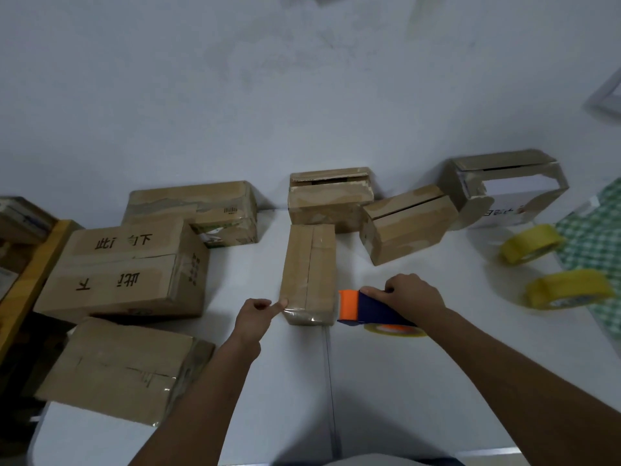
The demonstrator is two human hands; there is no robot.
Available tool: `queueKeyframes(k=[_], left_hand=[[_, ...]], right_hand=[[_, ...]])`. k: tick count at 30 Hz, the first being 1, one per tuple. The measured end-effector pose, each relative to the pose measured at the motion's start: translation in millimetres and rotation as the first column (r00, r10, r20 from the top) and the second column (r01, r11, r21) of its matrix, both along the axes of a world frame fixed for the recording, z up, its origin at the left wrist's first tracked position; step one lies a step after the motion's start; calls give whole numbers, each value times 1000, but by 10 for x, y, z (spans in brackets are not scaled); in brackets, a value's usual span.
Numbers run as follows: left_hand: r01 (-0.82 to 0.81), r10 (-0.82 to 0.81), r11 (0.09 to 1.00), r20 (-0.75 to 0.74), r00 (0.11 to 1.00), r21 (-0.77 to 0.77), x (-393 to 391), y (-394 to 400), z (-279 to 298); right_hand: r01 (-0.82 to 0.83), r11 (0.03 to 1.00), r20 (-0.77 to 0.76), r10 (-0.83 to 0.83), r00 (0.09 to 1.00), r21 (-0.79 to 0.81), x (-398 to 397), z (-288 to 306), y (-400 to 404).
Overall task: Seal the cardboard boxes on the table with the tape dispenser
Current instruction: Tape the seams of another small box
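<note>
A narrow cardboard box point(309, 270) lies lengthwise at the middle of the white table point(420, 381), with clear tape across its near end. My left hand point(255, 319) presses a thumb against the box's near left corner. My right hand point(411, 295) grips the blue and orange tape dispenser point(366, 307), whose orange front touches the box's near right corner. A roll of yellowish tape shows under the dispenser.
Several more cardboard boxes stand around: two large ones at the left point(127, 270) point(121, 368), others along the back wall point(331, 198) point(406, 223) point(504, 186). Two yellow tape rolls point(531, 243) point(568, 289) lie at the right beside a green checked cloth point(594, 243).
</note>
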State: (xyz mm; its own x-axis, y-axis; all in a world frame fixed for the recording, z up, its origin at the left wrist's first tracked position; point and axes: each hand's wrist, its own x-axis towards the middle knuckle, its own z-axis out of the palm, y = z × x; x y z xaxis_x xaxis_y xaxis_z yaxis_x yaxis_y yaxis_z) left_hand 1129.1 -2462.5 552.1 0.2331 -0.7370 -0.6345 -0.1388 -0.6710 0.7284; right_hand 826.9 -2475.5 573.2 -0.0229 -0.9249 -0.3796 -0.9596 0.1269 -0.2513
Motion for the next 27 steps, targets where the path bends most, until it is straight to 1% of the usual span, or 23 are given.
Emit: queueKeyframes(k=[3,5,7,9,12,13,14,15,16,17,18,19,20,21,23,25,26,27], left_hand=[[43,-43,999,-3,999,23,25,-2,-11],[38,-38,999,14,999,33,16,4,-2],[16,-15,998,-7,1000,56,12,1,37],[62,-61,996,-5,998,66,38,-15,93],[205,-213,976,128,969,75,105,-1,148],[217,-224,974,171,959,61,122,7,176],[216,-216,976,226,950,25,130,14,205],[235,-204,970,330,922,-56,128,12,227],[300,-192,939,462,866,-171,108,-5,262],[409,-184,866,577,796,-288,63,-33,299],[528,-205,763,635,745,-373,-10,-68,334],[630,-276,666,652,706,-400,-104,-95,369],[707,-377,594,644,666,-384,-201,-111,394],[759,-478,552,615,627,-345,-268,-119,389],[805,-628,530,515,584,-267,-279,-177,365],[838,-714,513,450,536,-184,-195,-295,382],[867,-749,482,453,484,-130,-160,-359,394],[899,-769,432,491,410,-75,-153,-417,409]], right_hand=[[13,1000,-7,-13,1000,14,-3,-18,18],[22,1000,-8,-22,1000,6,2,-29,40],[25,1000,-12,-25,1000,-9,9,-28,55],[23,1000,-12,-23,1000,-21,15,-23,67],[32,999,-6,-32,999,-31,13,-8,84],[34,999,-5,-35,999,-30,9,-2,87],[36,999,-7,-36,999,-29,5,2,87],[38,999,-10,-39,999,-28,2,3,88],[43,999,-11,-43,999,-27,0,2,89],[47,999,-10,-47,999,-25,-2,1,88],[50,998,-7,-51,999,-25,-2,-2,89],[52,998,-5,-52,999,-24,-3,1,93],[52,998,-2,-52,999,-22,-7,9,98],[51,999,1,-51,999,-16,-14,21,105],[60,998,26,-60,998,0,-23,37,113],[65,998,54,-65,996,2,-11,46,114],[59,998,54,-59,997,-1,3,50,115],[52,999,50,-52,997,-2,21,50,114]])
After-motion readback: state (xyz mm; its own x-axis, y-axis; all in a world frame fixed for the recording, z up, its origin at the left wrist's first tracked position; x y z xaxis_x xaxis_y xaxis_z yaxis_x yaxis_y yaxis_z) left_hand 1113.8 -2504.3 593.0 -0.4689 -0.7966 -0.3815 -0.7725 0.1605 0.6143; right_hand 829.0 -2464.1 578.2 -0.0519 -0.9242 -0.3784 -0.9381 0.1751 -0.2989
